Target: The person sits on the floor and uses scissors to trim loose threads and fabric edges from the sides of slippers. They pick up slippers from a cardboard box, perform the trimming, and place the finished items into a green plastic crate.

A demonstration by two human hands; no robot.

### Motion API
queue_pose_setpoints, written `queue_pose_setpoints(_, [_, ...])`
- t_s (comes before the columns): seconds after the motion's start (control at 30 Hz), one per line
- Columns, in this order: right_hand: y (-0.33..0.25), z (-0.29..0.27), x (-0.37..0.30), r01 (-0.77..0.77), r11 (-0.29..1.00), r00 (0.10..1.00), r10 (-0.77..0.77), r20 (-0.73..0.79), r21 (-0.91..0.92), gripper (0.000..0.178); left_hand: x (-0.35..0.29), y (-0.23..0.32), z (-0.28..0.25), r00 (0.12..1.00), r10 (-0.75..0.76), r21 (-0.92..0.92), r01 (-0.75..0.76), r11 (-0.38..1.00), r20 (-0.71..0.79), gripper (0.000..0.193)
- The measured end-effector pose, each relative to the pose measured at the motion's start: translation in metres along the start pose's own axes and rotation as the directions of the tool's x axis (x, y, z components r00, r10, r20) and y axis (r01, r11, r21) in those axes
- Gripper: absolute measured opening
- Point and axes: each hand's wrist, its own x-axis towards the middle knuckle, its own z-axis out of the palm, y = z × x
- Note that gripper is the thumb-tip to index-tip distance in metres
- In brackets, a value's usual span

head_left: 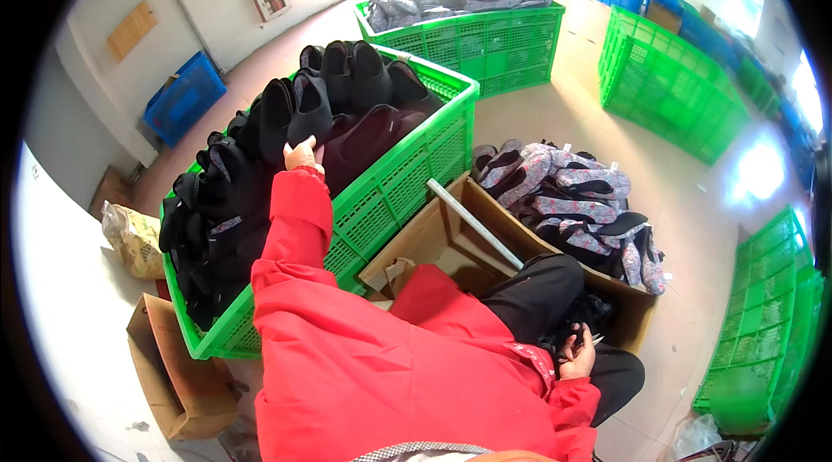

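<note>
While touching black shoes (308,107): left hand (302,153) half-open

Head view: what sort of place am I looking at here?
Probably a shoe workshop or packing room: a green crate heaped with black cloth shoes, a pile of floral shoes on the bare floor, and empty green crates stacked along the wall.
</note>
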Motion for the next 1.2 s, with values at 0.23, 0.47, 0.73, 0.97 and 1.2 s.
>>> queue_pose_setpoints(0.23, [0.001,-0.002,0.003,-0.014,1.0,1.0,0.014,0.016,-0.014,0.009,0.04,-0.008,-0.034,0.943,-0.254,-0.055,0.271,0.961,0.214,0.069])
queue_pose_setpoints(0.47, [0.0,-0.003,0.006,-0.006,0.998,0.998,0.002,-0.064,-0.068,0.009,0.019,0.031,-0.022,0.974,0.049,-0.238,0.005,0.971,0.22,0.055])
queue_pose_setpoints(0.73, [0.003,-0.023,0.021,-0.046,0.99,0.997,0.039,-0.059,-0.134,0.013,0.122,0.087,-0.062,0.913,0.398,0.455,-0.316,0.833,-0.094,0.041])
queue_pose_setpoints(0.97, [0.01,-0.008,0.013,0.027,0.981,0.978,-0.065,-0.199,-0.193,0.016,0.11,0.064,-0.085,0.563,0.79,0.95,-0.304,-0.076,0.243,0.051])
queue_pose_setpoints(1.2, [0.014,0.007,0.005,-0.005,0.983,0.993,-0.016,-0.113,-0.186,0.022,0.139,0.081,-0.122,0.502,0.432,0.637,-0.367,-0.678,0.749,0.047])
